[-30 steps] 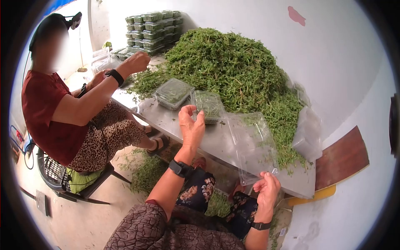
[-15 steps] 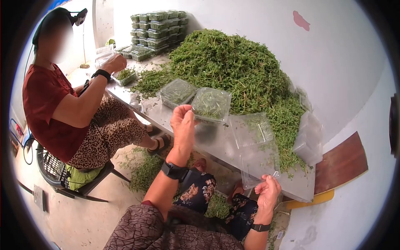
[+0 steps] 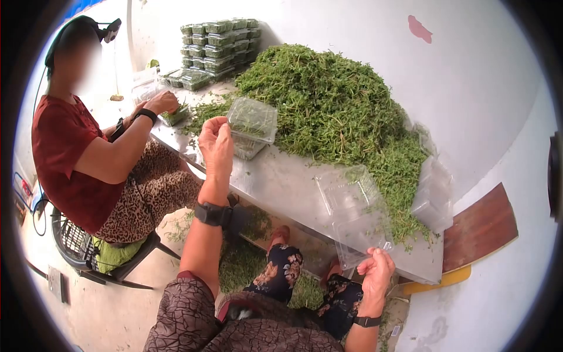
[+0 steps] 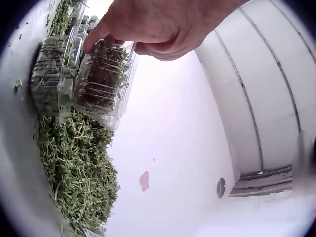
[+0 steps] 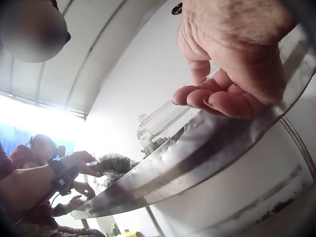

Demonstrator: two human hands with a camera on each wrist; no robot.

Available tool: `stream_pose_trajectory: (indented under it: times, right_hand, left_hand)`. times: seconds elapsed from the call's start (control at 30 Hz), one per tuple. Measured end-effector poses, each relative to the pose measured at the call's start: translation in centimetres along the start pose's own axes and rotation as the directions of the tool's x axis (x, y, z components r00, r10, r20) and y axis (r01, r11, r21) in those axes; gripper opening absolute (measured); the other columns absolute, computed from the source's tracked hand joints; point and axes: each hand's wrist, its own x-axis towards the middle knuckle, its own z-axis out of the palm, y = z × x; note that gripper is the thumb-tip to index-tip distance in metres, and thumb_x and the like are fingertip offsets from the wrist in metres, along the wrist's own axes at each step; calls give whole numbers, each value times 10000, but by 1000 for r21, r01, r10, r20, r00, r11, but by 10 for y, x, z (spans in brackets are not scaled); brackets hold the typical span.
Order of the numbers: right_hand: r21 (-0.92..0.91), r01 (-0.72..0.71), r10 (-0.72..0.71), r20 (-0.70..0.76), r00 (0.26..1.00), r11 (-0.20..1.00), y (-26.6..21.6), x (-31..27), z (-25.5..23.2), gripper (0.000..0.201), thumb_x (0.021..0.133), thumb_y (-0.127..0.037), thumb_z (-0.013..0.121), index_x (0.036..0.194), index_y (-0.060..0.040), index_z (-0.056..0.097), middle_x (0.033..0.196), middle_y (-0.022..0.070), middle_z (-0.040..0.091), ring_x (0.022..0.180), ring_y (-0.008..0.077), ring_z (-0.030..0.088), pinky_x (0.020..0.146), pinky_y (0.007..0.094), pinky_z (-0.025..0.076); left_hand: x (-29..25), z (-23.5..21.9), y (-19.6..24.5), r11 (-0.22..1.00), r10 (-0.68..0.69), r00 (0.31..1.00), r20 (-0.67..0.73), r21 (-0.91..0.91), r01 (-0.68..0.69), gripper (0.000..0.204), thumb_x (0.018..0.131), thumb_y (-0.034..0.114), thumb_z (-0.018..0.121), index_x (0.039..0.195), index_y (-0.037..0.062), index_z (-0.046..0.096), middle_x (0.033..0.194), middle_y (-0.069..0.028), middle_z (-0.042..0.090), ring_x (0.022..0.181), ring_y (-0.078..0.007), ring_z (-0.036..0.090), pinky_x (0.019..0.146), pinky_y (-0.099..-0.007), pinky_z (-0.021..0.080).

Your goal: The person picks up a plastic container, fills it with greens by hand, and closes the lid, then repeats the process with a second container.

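My left hand (image 3: 216,149) pinches the near edge of a closed clear plastic clamshell box (image 3: 253,120) filled with green sprigs. In the head view this box overlaps a second filled clamshell box (image 3: 247,149) on the metal table. The left wrist view shows the held box (image 4: 101,81) tilted beside the other, thumb and fingers at its edge. My right hand (image 3: 376,276), fingers curled, pinches the corner of an opened, empty clear clamshell (image 3: 352,202) at the table's front edge. In the right wrist view the right hand (image 5: 232,69) hides much of that clamshell.
A large heap of green sprigs (image 3: 328,100) covers the table's back. Stacked filled boxes (image 3: 220,44) stand at the far left, nested empty clamshells (image 3: 433,193) at the right. A seated person (image 3: 82,158) handles a filled box (image 3: 175,115) at the left table end.
My left hand has carried the filled box leftward, from beside the other box to over it. My right hand stays at the empty clamshell. The other person's hand has come down to a box.
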Motion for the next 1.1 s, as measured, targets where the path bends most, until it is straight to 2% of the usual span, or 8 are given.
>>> stream_pose_trajectory:
  times: [0.27, 0.6, 0.7, 0.87, 0.93, 0.97, 1.03, 1.1]
  right_hand:
    - [-48, -34, 33, -11, 999, 998, -2, -2, 1, 216, 867, -186, 583, 866, 26, 624, 531, 111, 596, 413, 163, 555, 392, 233, 406]
    - [-144, -48, 51, 23, 998, 988, -9, -1, 2, 283, 872, -270, 624, 879, 13, 642, 552, 99, 619, 415, 107, 527, 411, 202, 394]
    - [-194, -73, 79, 26, 997, 978, -14, 1, 3, 305, 869, -288, 633, 867, 17, 643, 565, 102, 624, 424, 106, 533, 411, 201, 393]
    - [-258, -98, 106, 16, 994, 961, -21, 3, 10, 318, 871, -288, 629, 841, 28, 637, 575, 109, 628, 432, 106, 538, 409, 201, 392]
    - [-305, -104, 112, 10, 994, 947, -23, 2, 13, 307, 876, -270, 617, 823, 32, 626, 588, 115, 631, 435, 106, 539, 408, 200, 391]
    - [-305, -102, 110, 7, 994, 947, -23, 3, 15, 307, 876, -270, 617, 823, 32, 626, 588, 115, 631, 435, 106, 539, 408, 200, 391]
    - [-335, -111, 122, 12, 992, 936, -27, 2, 17, 299, 881, -255, 599, 805, 34, 614, 603, 116, 636, 444, 104, 543, 411, 199, 390]
    - [-372, -102, 118, 20, 993, 923, -33, 1, 21, 296, 883, -252, 591, 799, 31, 610, 607, 114, 635, 453, 104, 545, 417, 201, 393]
  left_hand:
    - [32, -17, -46, 993, 108, 994, -27, 52, -107, 160, 926, 118, 540, 1013, -7, 590, 872, -32, 600, 769, -78, 524, 697, -217, 439]
    - [25, -17, -34, 997, 74, 993, 93, -40, -71, 306, 944, 192, 564, 1152, -31, 534, 933, -8, 554, 800, -50, 478, 711, -191, 408]
    - [18, -12, -27, 993, 101, 992, 81, 46, -105, 338, 937, 199, 578, 1177, -32, 525, 957, -11, 559, 815, -54, 484, 718, -189, 413]
    - [6, -14, -13, 923, 207, 976, 70, 317, -219, 423, 923, 192, 583, 1257, -39, 465, 1233, -163, 514, 1135, -224, 500, 980, -337, 385]
    - [-10, -16, -1, 675, 514, 846, 142, 541, -501, 380, 879, 100, 603, 1223, -17, 494, 1275, -185, 491, 1211, -271, 467, 978, -378, 401]
    - [-22, -16, 7, 678, 513, 846, 143, 538, -501, 380, 879, 100, 603, 1223, -17, 494, 1275, -185, 491, 1211, -271, 467, 978, -378, 401]
    - [-51, -11, 24, 563, 656, 698, 287, 429, -706, 359, 837, 34, 580, 1190, -2, 524, 1303, -190, 479, 1255, -321, 434, 1025, -421, 376]
    - [-68, -10, 11, 606, 683, 602, 414, 139, -783, 390, 777, 14, 580, 1165, 1, 542, 1340, -196, 453, 1291, -342, 396, 1068, -463, 333]
